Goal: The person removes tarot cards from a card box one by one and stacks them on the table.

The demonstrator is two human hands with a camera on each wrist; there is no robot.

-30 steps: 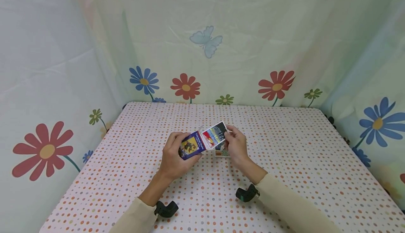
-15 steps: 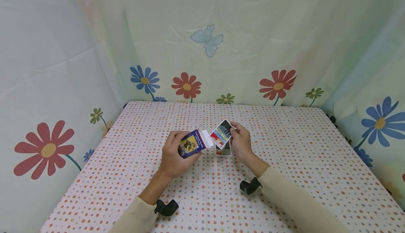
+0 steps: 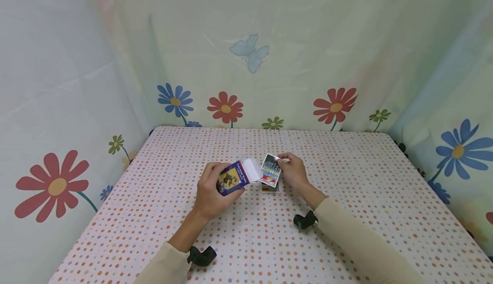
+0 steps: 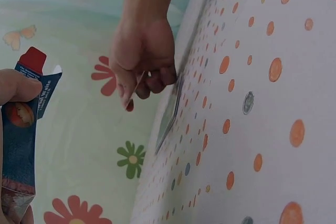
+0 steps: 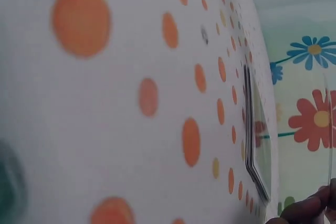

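Observation:
My left hand (image 3: 212,192) grips a dark blue tarot card box (image 3: 233,178), tilted, its pale top flap (image 3: 252,170) folded out toward the right. Between thumb and fingers my right hand (image 3: 295,173) pinches a picture card (image 3: 271,170) with a black top, upright swords and a red patch below. The card is just right of the flap; whether they touch I cannot tell. Under it, mostly covered, a small stack of cards (image 3: 271,189) lies on the table. In the left wrist view the box (image 4: 20,135) shows its narrow side, and the held card is edge-on.
A dotted cloth covers the table (image 3: 246,241). Flower-printed curtains (image 3: 285,61) stand at the back and both sides. A black wrist camera (image 3: 203,256) sits on the left wrist, another wrist camera (image 3: 305,219) on the right.
The right hand has drawn the card away from the box flap to the right and turned it more upright over the stack. The left hand with the box stays nearly in place.

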